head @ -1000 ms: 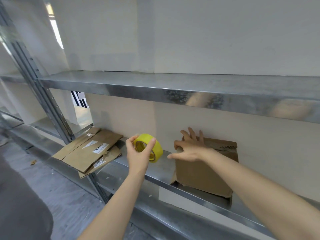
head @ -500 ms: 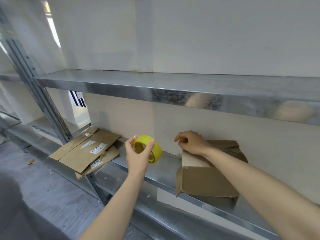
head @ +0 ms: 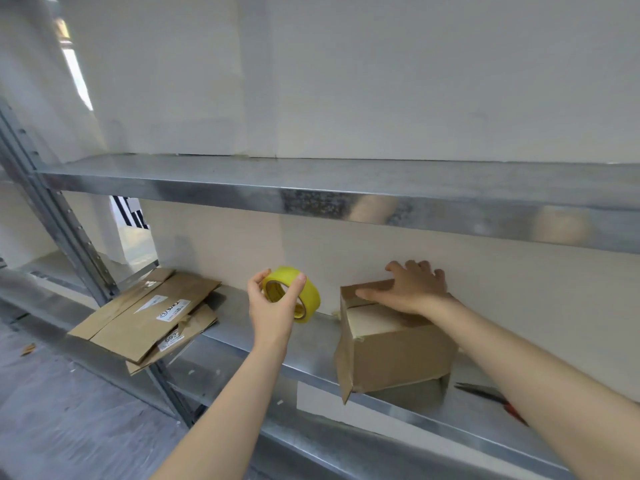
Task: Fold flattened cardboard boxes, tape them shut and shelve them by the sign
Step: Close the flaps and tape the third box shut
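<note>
Cardboard box [head: 391, 355] is sitting on the lower shelf [head: 263, 336], right of centre, with its front corner overhanging the shelf's edge and a loose flap hanging below it. The right grip [head: 412, 292] is lying flat on the box top, fingers straight and spread, pressing the flaps down without curling round anything. The left grip [head: 273, 306] is clamping the roll of yellow tape [head: 309, 296] between thumb and fingers, holding it in the air just left of the box and apart from it.

The flaps are probably going to spring up if the pressing grip is lifting before tape is bridging the seam. The free end of the tape is not showing, so starting a strip one-handed is looking awkward. Because the box is already overhanging, a pull on the tape toward the person is risking dragging it off the shelf, and the bottom is looking unsealed too.

Flattened boxes [head: 149, 313] are lying in a loose pile at the shelf's left end, jutting past its front edge. What looks like scissors [head: 485, 393], dark with a red handle, is lying on the shelf right of the box. An upper shelf [head: 311, 181] of bare metal is running above, a perforated post [head: 59, 220] is rising at the left, and a pale wall [head: 381, 81] is backing it all. A black-and-white striped marker [head: 130, 213] is showing behind the post, above a grey floor [head: 52, 410].
</note>
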`<state>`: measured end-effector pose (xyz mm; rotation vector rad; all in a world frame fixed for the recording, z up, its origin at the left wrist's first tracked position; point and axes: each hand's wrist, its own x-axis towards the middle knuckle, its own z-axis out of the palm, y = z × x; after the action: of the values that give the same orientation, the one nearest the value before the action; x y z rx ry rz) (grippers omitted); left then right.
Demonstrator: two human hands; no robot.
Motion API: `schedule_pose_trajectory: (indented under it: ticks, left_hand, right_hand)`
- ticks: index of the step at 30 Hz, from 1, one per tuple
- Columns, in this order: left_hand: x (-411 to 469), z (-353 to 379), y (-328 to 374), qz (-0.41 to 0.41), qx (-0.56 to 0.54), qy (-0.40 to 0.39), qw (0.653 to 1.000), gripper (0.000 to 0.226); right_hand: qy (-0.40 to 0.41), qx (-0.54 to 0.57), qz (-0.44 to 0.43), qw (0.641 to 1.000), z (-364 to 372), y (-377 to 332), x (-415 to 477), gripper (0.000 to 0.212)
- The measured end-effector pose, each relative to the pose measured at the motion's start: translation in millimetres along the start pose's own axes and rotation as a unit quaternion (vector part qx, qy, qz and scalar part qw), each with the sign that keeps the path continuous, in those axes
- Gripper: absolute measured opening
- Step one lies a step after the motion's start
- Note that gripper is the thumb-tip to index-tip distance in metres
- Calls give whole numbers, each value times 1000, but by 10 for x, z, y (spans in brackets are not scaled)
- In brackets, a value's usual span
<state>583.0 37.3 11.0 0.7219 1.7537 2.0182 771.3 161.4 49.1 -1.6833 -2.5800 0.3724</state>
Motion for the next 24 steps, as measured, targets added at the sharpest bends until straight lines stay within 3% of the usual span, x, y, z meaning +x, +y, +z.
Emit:
schedule_pose_trajectory:
  ticks: [4,10,17,22,24]
  left_hand:
    - [-159,164,71,5,-5,-3,1000,56]
    - [-338,245,168,25,-5,-25,999,55]
    - [-450,272,220,16,-23,-82,996,64]
    - [-478,318,303,21,-47,-106,993,56]
    - [-482,323,351,28,-53,-117,991,53]
  right_hand:
    - [-53,32,77,995,57,128,-159,107]
    - [-18,86,68,994,-3,353,-205,73]
    - [42,226,97,968,95,446,-250,38]
    - [69,260,103,958,102,467,-321,55]
    - [70,274,87,955,77,489,-370,53]
